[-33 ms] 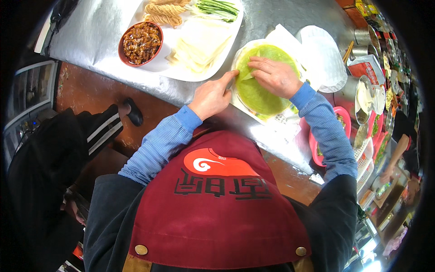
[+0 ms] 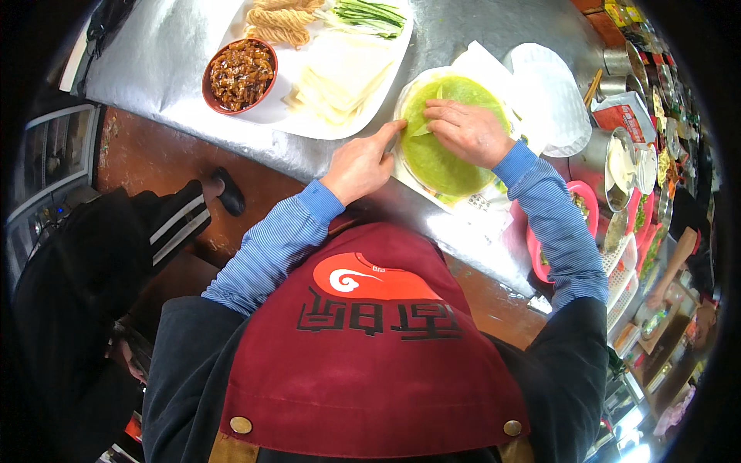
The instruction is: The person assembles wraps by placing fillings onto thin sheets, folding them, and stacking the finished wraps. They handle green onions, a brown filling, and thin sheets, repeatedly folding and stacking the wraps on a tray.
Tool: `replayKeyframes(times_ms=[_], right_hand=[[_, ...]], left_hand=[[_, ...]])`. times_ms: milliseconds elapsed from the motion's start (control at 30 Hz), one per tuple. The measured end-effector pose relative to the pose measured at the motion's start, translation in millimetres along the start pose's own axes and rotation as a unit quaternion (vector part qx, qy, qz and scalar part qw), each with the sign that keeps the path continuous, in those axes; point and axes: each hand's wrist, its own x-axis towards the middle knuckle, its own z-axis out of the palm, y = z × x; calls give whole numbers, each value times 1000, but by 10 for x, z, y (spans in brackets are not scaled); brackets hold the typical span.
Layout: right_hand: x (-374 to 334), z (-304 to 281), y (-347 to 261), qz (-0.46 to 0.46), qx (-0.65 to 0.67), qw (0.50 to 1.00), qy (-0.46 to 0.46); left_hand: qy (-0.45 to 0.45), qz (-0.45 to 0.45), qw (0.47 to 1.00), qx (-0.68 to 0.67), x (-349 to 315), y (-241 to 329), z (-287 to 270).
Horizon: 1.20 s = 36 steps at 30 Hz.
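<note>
Head view puts the green round sheet (image 2: pixel 451 170) in front of you, near the edge of the metal table (image 2: pixel 162 65), on a pale base which I cannot name surely. To the left of it stands the white tray (image 2: pixel 270 114) with a bowl (image 2: pixel 205 81) of brown filling; just to the right lies a white round disc (image 2: pixel 549 100).

I judge that this sheet will be light, soft and limp, perhaps a little moist, so it may cling to what is below and tear easily. It would be best to take it by the rim, with flat finger pads, and to lift it slowly and evenly.

Your right hand (image 2: pixel 471 135) lies over the upper part of the sheet, fingers bent close together beside a raised flap (image 2: pixel 421 130); whether they pinch it, I cannot tell, because the thumb side is hidden. Your left hand (image 2: pixel 359 166) has the index finger stretched to the left rim, its thumb apart, and grasps nothing that I can see.

In look, the sheet is bright yellow-green, nearly round, slightly mottled, with the flap paler and pointed.
</note>
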Motion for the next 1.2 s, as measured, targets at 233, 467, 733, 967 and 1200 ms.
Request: replayKeyframes(times_ms=[233,467,733,967,1200], right_hand=[[-234,-30,4,61,21,998,1],[-405,-18,-100,93,2,995,38],[-426,-18,-248,137,-23,988,66],[-559,-18,-346,161,-58,980,105],[-686,-52,-446,184,-78,974,110]], left_hand=[[28,23,999,34,-13,-2,37],[66,92,988,107,128,305,-181],[-67,329,922,194,1396,609,-206],[-250,296,875,291,1644,898,-176],[-269,310,865,290,1750,1020,-8]])
